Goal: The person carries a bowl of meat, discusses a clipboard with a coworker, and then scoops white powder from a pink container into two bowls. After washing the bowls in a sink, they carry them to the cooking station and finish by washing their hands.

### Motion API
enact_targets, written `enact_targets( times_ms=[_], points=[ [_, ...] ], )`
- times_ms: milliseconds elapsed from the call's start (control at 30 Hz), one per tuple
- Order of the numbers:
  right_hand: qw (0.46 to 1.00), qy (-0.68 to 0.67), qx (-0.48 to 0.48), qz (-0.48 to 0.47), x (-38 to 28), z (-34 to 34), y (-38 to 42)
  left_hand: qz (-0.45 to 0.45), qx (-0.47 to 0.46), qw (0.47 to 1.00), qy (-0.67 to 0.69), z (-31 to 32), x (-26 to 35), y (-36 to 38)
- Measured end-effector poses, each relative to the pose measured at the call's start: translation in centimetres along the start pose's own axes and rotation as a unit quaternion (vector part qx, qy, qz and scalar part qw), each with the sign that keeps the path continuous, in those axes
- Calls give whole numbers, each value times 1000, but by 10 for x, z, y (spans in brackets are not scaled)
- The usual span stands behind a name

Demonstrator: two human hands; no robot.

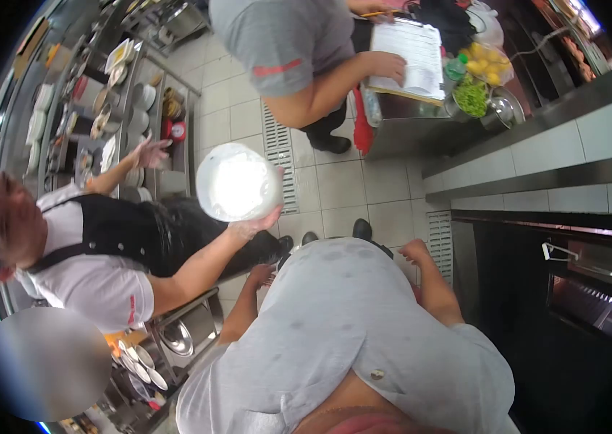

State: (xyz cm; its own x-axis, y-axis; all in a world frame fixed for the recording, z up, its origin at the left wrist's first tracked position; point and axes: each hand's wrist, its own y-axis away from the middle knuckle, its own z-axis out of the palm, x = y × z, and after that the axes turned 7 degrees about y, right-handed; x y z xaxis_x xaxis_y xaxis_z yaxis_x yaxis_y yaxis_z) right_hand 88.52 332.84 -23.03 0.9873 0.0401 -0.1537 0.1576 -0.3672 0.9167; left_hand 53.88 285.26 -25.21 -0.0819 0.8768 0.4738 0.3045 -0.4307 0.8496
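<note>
My left hand (pixel 262 275) hangs low beside my body with its fingers curled. A small pale thing shows at the fingers, too small to name. On the other side, my right hand (pixel 414 252) hangs apart from everything, its fingers loosely closed with nothing visible in them. In front of me to the left, a co-worker's hand (pixel 266 219) holds up a white bowl (pixel 239 181). Bright glare hides what the bowl contains. The bowl is above my left hand in the picture and does not touch it.
Ahead, another person leans over a clipboard (pixel 407 61) with a pencil. Greens in a metal container (pixel 471 98) and yellow fruit (pixel 487 61) stand on that counter. Dish shelves (pixel 139 98) line the left. A dark oven (pixel 530 282) is at right; floor grates (pixel 277 152) cross the tiles.
</note>
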Motion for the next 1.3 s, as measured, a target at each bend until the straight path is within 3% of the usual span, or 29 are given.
enact_targets(
  times_ms=[100,167,300,333,367,400,467,500,567,667,733,767,867,1000,1100,1200,1300],
  points=[
    [1000,14,-5,-9,3,12,6,-60,-12,996,60,-3,-12,13],
    [1000,-14,12,-6,9,25,13,-186,15,965,182,-2,-27,20],
    [999,-33,20,-10,25,65,16,-231,-20,952,199,-7,-63,34],
    [983,136,50,-113,35,79,8,-225,-4,951,211,-7,-74,41],
    [928,300,73,-210,56,99,-16,-220,11,949,223,-8,-88,51],
    [834,452,92,-302,75,117,-36,-234,15,943,235,-10,-98,60],
    [932,284,15,-226,99,148,-51,-231,24,920,316,-19,-126,81],
    [882,394,17,-259,112,166,-71,-185,43,914,359,-21,-153,90],
    [832,459,-3,-312,81,146,-73,-232,152,896,346,-31,-167,114],
    [772,526,-38,-355,66,145,-20,-221,121,897,363,-51,-194,153],
    [938,323,-18,-128,32,143,10,-239,88,900,355,-63,-246,140],
    [980,197,-6,-15,12,145,20,-250,52,898,358,-73,-260,134],
    [980,197,14,-33,-15,167,36,-246,3,929,275,-105,-296,101],
    [995,30,67,-61,-29,251,73,-164,29,949,267,-158,-290,71],
    [994,66,37,-82,-29,329,93,-96,53,961,255,-192,-272,84],
    [989,106,-11,-104,-27,392,107,-75,9,963,260,-216,-277,100],
    [986,114,-42,-114,-23,432,118,-106,-22,970,217,-232,-291,90]
  ],
)
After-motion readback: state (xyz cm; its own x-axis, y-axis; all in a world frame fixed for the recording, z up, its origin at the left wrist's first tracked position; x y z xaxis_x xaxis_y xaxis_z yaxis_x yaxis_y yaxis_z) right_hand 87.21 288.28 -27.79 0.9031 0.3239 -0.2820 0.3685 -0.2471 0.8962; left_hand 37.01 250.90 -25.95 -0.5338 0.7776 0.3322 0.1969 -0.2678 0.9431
